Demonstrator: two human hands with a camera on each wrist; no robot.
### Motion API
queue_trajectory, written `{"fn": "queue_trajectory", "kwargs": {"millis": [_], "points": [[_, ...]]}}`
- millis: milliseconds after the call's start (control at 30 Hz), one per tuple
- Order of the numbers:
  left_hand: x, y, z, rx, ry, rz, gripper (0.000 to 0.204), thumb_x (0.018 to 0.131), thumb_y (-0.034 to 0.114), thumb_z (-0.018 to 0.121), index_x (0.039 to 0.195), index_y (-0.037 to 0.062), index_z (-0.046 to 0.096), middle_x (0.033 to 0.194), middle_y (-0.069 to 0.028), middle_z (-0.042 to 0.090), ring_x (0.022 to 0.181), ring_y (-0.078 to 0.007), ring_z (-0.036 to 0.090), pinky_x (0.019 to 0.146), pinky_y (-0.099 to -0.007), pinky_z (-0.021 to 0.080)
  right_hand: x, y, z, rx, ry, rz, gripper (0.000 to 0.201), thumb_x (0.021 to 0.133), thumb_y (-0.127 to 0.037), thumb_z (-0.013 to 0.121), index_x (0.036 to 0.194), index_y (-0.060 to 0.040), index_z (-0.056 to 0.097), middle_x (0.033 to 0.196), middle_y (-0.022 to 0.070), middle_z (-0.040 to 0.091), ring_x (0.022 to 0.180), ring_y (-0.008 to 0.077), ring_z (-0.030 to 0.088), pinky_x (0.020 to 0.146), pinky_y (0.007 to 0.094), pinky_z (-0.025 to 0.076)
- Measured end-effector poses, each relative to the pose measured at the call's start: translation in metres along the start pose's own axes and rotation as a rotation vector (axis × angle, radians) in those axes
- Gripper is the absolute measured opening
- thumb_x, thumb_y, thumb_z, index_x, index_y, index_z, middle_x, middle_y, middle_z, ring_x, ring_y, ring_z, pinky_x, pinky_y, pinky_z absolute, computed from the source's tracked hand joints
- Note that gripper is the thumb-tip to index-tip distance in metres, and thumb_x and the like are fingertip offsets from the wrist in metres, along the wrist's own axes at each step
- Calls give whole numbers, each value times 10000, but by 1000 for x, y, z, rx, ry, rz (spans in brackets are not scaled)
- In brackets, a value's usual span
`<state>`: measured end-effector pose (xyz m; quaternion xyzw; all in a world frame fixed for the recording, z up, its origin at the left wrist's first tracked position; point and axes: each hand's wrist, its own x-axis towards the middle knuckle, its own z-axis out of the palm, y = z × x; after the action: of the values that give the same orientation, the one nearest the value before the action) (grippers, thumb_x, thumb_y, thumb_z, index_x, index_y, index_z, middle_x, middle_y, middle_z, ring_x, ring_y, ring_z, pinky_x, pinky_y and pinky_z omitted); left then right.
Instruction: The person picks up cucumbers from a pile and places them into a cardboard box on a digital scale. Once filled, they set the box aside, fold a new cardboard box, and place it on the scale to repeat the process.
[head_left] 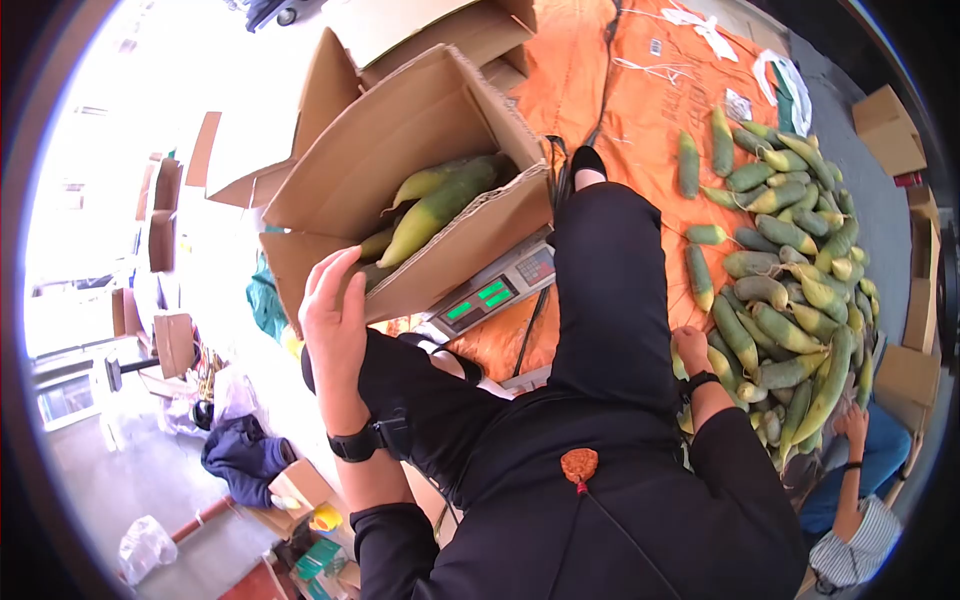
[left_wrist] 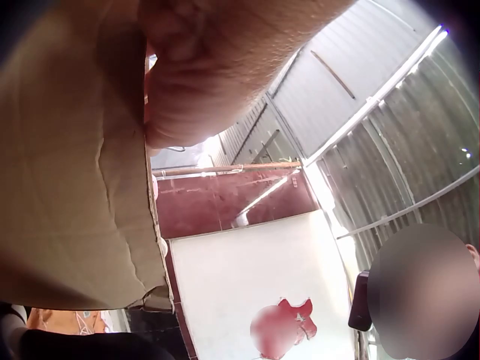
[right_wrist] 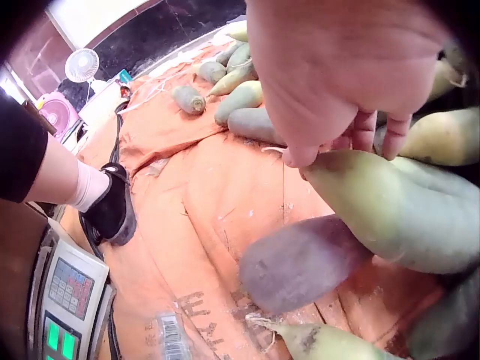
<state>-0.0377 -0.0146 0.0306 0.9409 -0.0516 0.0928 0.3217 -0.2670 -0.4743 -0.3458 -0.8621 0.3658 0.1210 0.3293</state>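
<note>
My left hand rests at the near left corner of an open cardboard box, its fingers straight along the rim. Several green radishes with pale ends lie inside the box. In the left wrist view the box wall hides the fingertips. The box sits over a digital scale with lit green displays. My right hand is at the near side of a radish pile, fingers and thumb curled onto the end of a pale green radish. A darker radish lies just beneath it.
An orange tarp covers the floor under the pile. More cardboard boxes stand beyond the scale. Another person's hand is at the pile's right side. My knee and black shoe are between box and pile. A black cable runs by the scale.
</note>
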Motion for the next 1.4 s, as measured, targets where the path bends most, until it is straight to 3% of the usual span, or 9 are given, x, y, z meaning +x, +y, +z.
{"fn": "queue_trajectory", "kwargs": {"millis": [67, 200, 433, 667, 700, 900, 967, 1200, 1400], "points": [[-1, -2, 0, -35, 12, 56, 242, 832, 10, 590, 1071, 15, 634, 1077, -118, 622, 1012, -245, 595, 890, -307, 447, -5, -1, -2, 369, -19, 111, 149, 802, -115, 589, 813, -6, 689, 697, 10, 606, 627, 98, 534, 578, 270, 424], [-3, -3, -4, -63, 30, 94, 245, 820, 3, 604, 1061, 20, 638, 1069, -114, 626, 996, -244, 600, 867, -308, 460, -3, 29, -32, 572, -31, 173, 176, 838, -126, 536, 918, -61, 679, 839, 13, 619, 810, 115, 556, 688, 310, 439], [-5, -13, -1, -92, 72, 109, 235, 814, 17, 620, 1046, 34, 650, 1047, -111, 638, 952, -245, 616, 826, -316, 479, -39, -39, -129, 651, 22, 297, 230, 943, -276, 476, 1057, -122, 603, 1058, -2, 577, 1013, 157, 499, 767, 458, 437], [-5, -15, -8, -190, 78, 101, 237, 815, 15, 623, 1049, 37, 652, 1038, -109, 643, 949, -236, 620, 826, -307, 477, -18, -143, -207, 572, 290, -265, 224, 972, -278, 478, 996, -90, 598, 1117, 26, 584, 1047, 160, 504, 763, 392, 483], [-6, -16, -8, -192, 84, 100, 237, 815, 15, 623, 1049, 37, 652, 1038, -109, 643, 949, -236, 620, 826, -307, 477, -17, -166, -222, 793, 300, -260, 219, 980, -275, 471, 1008, -83, 573, 1167, 50, 565, 1091, 174, 487, 815, 423, 480], [0, -16, -12, -241, 83, 104, 299, 812, 30, 637, 1110, 51, 637, 1082, -100, 628, 986, -224, 609, 837, -308, 473, -45, -307, -281, 1274, 29, -763, 190, 984, -218, 457, 1036, -65, 558, 1261, 118, 531, 1229, 256, 456, 959, 519, 424], [3, -9, -16, -306, 70, 75, 451, 779, 64, 686, 1219, 74, 583, 1179, -106, 583, 1066, -230, 574, 876, -325, 461, -50, -343, -274, 1444, -173, -973, 286, 991, -224, 427, 1197, -49, 521, 1334, 151, 481, 1276, 291, 422, 1010, 500, 386], [16, 14, -22, -309, 109, 229, 795, 612, 89, 804, 1339, 88, 483, 1296, -132, 497, 1158, -252, 513, 951, -347, 421, -103, -463, -188, 1472, -869, -814, 261, 974, -239, 454, 1095, -39, 569, 1238, 162, 552, 1223, 274, 489, 921, 423, 479], [15, 4, -18, -489, -141, 185, 713, 582, 12, 773, 1249, 36, 521, 1114, -110, 571, 1054, -250, 558, 925, -333, 430, -121, -490, -145, 1448, -956, -707, 218, 983, -233, 469, 1037, -47, 568, 1150, 110, 601, 1099, 205, 554, 855, 379, 515]]}}
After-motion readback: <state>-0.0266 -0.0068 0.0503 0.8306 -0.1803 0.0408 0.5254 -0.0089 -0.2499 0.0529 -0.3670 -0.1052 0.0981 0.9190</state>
